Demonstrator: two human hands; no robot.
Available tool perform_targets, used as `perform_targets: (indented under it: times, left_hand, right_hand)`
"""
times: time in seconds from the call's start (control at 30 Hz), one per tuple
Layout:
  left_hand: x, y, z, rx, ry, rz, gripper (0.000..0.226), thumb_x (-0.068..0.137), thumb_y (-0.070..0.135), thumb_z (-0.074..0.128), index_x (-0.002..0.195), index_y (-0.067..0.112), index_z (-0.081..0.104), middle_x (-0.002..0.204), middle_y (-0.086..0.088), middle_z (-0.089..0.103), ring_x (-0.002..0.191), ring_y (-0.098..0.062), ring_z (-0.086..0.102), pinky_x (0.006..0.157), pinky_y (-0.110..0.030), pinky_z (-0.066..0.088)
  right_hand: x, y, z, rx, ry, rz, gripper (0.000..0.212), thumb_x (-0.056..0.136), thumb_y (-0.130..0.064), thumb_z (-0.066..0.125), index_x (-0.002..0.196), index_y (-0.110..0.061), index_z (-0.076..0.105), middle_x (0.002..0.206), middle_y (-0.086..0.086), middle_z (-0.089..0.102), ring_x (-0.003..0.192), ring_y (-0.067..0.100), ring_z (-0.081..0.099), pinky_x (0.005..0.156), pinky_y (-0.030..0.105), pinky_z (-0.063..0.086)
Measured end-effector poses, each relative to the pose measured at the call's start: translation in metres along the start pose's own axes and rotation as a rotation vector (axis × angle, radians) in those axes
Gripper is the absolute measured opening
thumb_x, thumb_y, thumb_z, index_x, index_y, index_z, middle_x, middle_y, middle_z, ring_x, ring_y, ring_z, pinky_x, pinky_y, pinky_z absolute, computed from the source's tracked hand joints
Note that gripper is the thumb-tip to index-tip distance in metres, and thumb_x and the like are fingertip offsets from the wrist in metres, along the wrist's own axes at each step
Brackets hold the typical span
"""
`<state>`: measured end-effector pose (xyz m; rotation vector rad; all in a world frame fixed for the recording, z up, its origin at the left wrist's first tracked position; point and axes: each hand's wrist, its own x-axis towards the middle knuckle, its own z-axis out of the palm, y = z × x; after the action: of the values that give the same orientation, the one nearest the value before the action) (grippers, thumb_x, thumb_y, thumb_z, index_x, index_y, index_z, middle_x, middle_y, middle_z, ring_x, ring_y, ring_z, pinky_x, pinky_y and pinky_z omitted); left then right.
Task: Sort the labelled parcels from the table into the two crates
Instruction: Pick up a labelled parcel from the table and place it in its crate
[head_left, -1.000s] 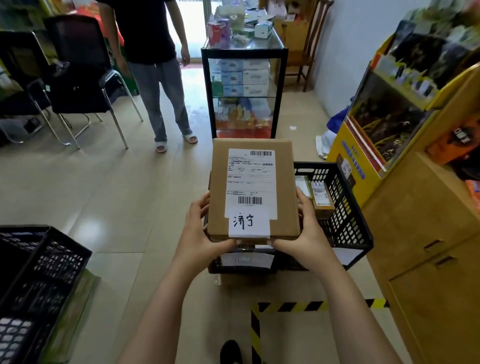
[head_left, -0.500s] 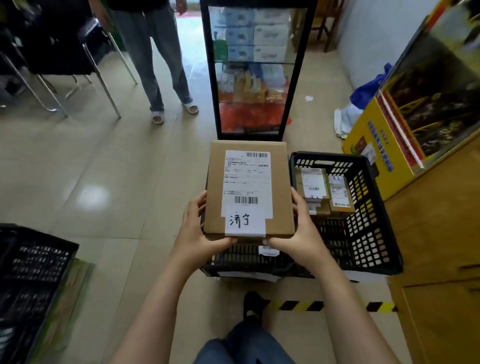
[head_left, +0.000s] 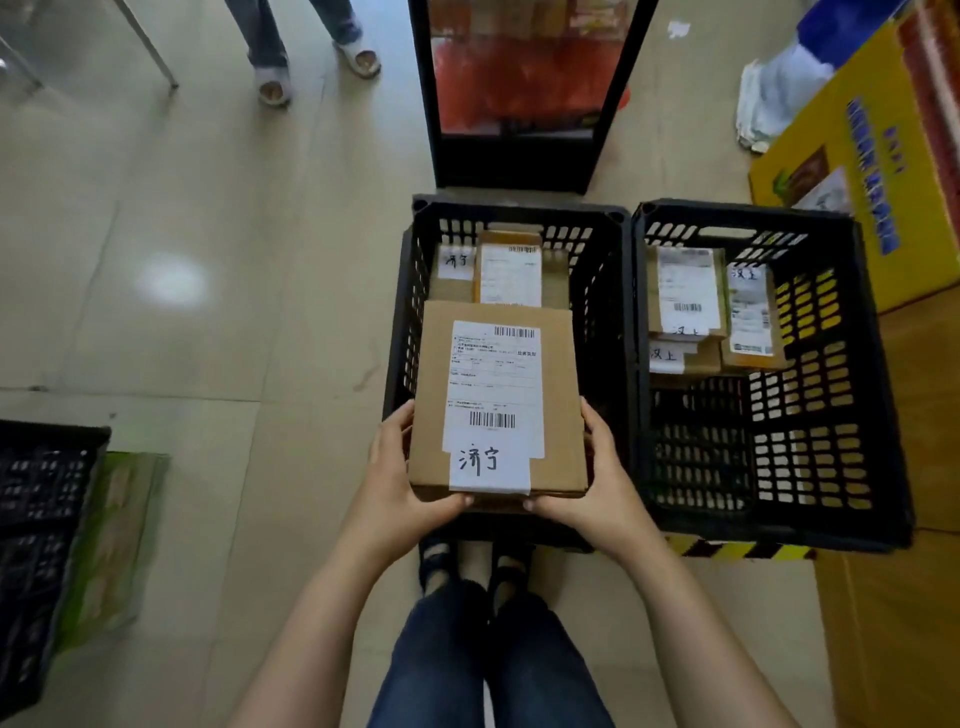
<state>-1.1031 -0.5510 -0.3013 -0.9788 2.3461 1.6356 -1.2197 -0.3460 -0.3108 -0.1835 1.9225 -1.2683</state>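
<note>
Both hands — left hand and right hand — clamp the near corners of a flat brown cardboard parcel with a white shipping label, held level over the left black slotted plastic crate. Its twin, the right black plastic crate, sits touching it — smaller labelled boxes lie inside both.

A pale tiled floor carried two black crates side by side at centre right, a third crate at lower left.
</note>
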Motion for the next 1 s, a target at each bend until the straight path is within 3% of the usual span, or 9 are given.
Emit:
perform_targets:
  times: [0.13, 0.27, 0.37, 0.47, 0.63, 0.7, 0.8, 0.9, 1.0]
  left_hand:
    - [0.016, -0.035, 0.010, 0.044, -0.052, -0.057, 0.112, 0.060, 0.026, 0.089, 0.147, 0.035, 0.018, 0.147, 0.010, 0.030, 0.129, 0.000, 0.036, 0.105, -0.026, 0.037]
    - [0.026, -0.057, 0.017, 0.092, -0.075, -0.092, 0.119, 0.063, 0.020, 0.088, 0.152, 0.025, 0.010, 0.152, 0.008, 0.021, 0.127, 0.009, 0.026, 0.102, -0.012, 0.028]
    - [0.035, -0.067, 0.022, 0.125, -0.096, -0.126, 0.126, 0.064, 0.020, 0.088, 0.154, 0.020, 0.000, 0.155, 0.007, 0.013, 0.118, 0.019, 0.017, 0.091, 0.006, 0.018]
    - [0.042, -0.073, 0.027, 0.132, -0.097, -0.132, 0.126, 0.065, 0.029, 0.087, 0.154, 0.021, -0.002, 0.154, 0.010, 0.011, 0.127, 0.011, 0.019, 0.102, -0.008, 0.022]
    - [0.040, -0.080, 0.033, 0.117, -0.079, -0.126, 0.109, 0.079, 0.049, 0.072, 0.153, 0.032, -0.006, 0.155, 0.016, 0.009, 0.140, -0.001, 0.018, 0.112, -0.029, 0.028]
    - [0.042, -0.080, 0.035, 0.141, -0.078, -0.108, 0.097, 0.087, 0.051, 0.059, 0.151, 0.037, -0.012, 0.158, 0.014, 0.005, 0.143, -0.003, 0.013, 0.115, -0.036, 0.027]
    - [0.049, -0.085, 0.037, 0.233, -0.118, -0.098, 0.089, 0.095, 0.045, 0.051, 0.150, 0.035, -0.019, 0.162, 0.010, 0.000, 0.146, -0.002, 0.001, 0.114, -0.034, 0.020]
    - [0.053, -0.093, 0.037, 0.267, -0.174, -0.105, 0.092, 0.096, 0.042, 0.050, 0.143, 0.038, -0.029, 0.162, 0.009, -0.002, 0.140, 0.007, -0.005, 0.109, -0.028, 0.020]
    - [0.051, -0.092, 0.036, 0.331, -0.159, -0.109, 0.092, 0.096, 0.041, 0.051, 0.147, 0.031, -0.024, 0.162, 0.005, -0.006, 0.146, -0.004, -0.003, 0.109, -0.027, 0.020]
  right_hand:
    - [0.014, 0.030, 0.019, 0.023, -0.007, 0.087, 0.117, 0.069, -0.004, 0.086, 0.153, -0.033, 0.009, 0.124, -0.036, 0.033, 0.097, -0.036, 0.040, 0.074, -0.006, 0.036]
    - [0.030, 0.051, 0.033, 0.011, -0.011, 0.120, 0.116, 0.069, -0.003, 0.085, 0.152, -0.036, 0.010, 0.125, -0.036, 0.037, 0.100, -0.034, 0.042, 0.075, -0.005, 0.037]
    - [0.047, 0.063, 0.041, -0.002, -0.039, 0.153, 0.119, 0.070, -0.004, 0.085, 0.153, -0.038, 0.007, 0.124, -0.038, 0.038, 0.107, -0.026, 0.046, 0.076, -0.002, 0.040]
    - [0.056, 0.074, 0.043, -0.036, -0.051, 0.157, 0.122, 0.068, -0.011, 0.087, 0.151, -0.042, 0.003, 0.127, -0.038, 0.036, 0.118, -0.010, 0.049, 0.081, 0.005, 0.045]
    - [0.053, 0.085, 0.041, 0.019, -0.074, 0.199, 0.112, 0.076, -0.027, 0.084, 0.148, -0.054, 0.002, 0.123, -0.052, 0.033, 0.114, -0.024, 0.043, 0.080, 0.006, 0.046]
    - [0.055, 0.083, 0.044, 0.068, -0.047, 0.215, 0.097, 0.086, -0.038, 0.072, 0.149, -0.055, 0.000, 0.131, -0.046, 0.034, 0.116, -0.020, 0.044, 0.087, 0.010, 0.044]
    - [0.060, 0.080, 0.051, 0.025, -0.030, 0.228, 0.089, 0.095, -0.040, 0.059, 0.150, -0.050, -0.010, 0.144, -0.030, 0.025, 0.131, -0.004, 0.038, 0.108, 0.023, 0.033]
    - [0.063, 0.079, 0.054, -0.022, -0.068, 0.228, 0.092, 0.095, -0.037, 0.060, 0.149, -0.048, -0.013, 0.146, -0.026, 0.025, 0.132, -0.001, 0.036, 0.110, 0.025, 0.032]
    - [0.068, 0.077, 0.051, -0.085, -0.052, 0.221, 0.099, 0.091, -0.041, 0.066, 0.149, -0.050, -0.014, 0.157, -0.018, 0.020, 0.138, 0.006, 0.033, 0.113, 0.030, 0.032]
